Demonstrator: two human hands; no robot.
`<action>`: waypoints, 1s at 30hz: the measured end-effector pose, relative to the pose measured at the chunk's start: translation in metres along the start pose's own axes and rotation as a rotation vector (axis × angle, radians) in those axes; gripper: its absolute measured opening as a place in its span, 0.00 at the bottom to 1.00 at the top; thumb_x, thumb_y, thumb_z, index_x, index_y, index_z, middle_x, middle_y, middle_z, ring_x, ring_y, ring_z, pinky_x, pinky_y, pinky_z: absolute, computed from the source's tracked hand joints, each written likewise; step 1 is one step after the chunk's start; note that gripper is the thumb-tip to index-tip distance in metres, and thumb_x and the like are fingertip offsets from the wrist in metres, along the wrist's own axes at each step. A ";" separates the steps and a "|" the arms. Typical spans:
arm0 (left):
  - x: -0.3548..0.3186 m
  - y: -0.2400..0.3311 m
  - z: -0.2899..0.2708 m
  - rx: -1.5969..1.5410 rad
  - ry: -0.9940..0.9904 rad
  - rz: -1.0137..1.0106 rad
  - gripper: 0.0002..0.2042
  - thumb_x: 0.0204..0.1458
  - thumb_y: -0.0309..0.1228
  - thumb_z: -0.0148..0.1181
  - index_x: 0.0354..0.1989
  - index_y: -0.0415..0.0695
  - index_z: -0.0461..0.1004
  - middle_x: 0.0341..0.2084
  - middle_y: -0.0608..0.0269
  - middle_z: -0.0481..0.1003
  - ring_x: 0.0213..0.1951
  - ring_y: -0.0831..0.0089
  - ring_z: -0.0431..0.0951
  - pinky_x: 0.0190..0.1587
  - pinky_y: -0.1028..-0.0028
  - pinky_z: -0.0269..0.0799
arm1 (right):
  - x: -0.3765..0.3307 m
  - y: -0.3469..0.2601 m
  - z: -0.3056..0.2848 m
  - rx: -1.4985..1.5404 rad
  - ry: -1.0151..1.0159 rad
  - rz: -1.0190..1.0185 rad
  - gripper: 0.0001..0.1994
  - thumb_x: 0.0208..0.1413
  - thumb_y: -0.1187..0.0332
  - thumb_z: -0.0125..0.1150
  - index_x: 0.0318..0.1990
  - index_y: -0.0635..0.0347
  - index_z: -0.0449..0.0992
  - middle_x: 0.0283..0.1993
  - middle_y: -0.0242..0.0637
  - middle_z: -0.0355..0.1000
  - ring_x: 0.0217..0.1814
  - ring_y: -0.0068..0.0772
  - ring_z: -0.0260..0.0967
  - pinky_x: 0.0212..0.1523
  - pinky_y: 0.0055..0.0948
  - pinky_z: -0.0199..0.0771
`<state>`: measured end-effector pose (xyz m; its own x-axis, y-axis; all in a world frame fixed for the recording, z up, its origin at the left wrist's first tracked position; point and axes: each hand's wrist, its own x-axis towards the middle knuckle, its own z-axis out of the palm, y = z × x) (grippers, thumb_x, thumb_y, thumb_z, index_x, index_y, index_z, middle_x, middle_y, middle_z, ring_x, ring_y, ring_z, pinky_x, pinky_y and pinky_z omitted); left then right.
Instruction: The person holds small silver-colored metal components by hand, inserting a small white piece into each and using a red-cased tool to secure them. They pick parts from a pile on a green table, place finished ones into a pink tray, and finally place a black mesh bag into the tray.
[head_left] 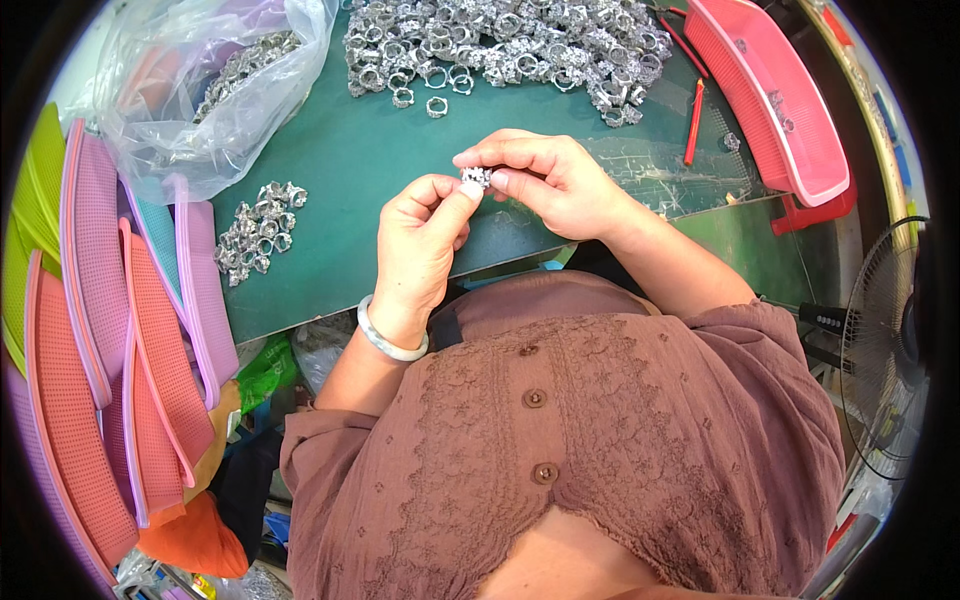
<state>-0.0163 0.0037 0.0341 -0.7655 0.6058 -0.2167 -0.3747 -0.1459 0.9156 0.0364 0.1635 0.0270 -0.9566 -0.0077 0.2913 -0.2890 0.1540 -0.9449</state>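
Observation:
Between the fingertips of both hands is a small silver-coloured ring (476, 177) with a knobbly, ornate face. My left hand (425, 215) pinches it from the left with thumb and forefinger, the other fingers curled in. From the right, my right hand (550, 180) grips its other side with thumb and fingers. Part of the ring is covered by the fingertips. Just beyond the hands a single ring (437, 107) lies on the green tabletop (340, 230), in front of a large pile of similar rings (500, 45).
A smaller ring cluster (258, 232) lies at left, below a clear plastic bag (215, 110) holding more rings. Stacked coloured baskets (90, 270) crowd the left edge. At right are a pink basket (770, 100), a red pen-like tool (694, 122) and a fan (880, 340).

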 end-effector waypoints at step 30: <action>0.000 -0.001 0.003 0.035 -0.030 0.161 0.08 0.46 0.19 0.56 0.35 0.39 0.68 0.26 0.71 0.68 0.29 0.86 0.66 0.33 0.87 0.63 | -0.003 0.002 -0.001 0.278 0.002 0.150 0.07 0.53 0.73 0.52 0.39 0.62 0.67 0.33 0.26 0.66 0.34 0.14 0.62 0.35 0.15 0.63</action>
<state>-0.0144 0.0063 0.0347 -0.7980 0.6000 -0.0569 -0.2299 -0.2158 0.9490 0.0384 0.1649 0.0243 -0.9893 -0.0031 0.1459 -0.1444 -0.1230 -0.9818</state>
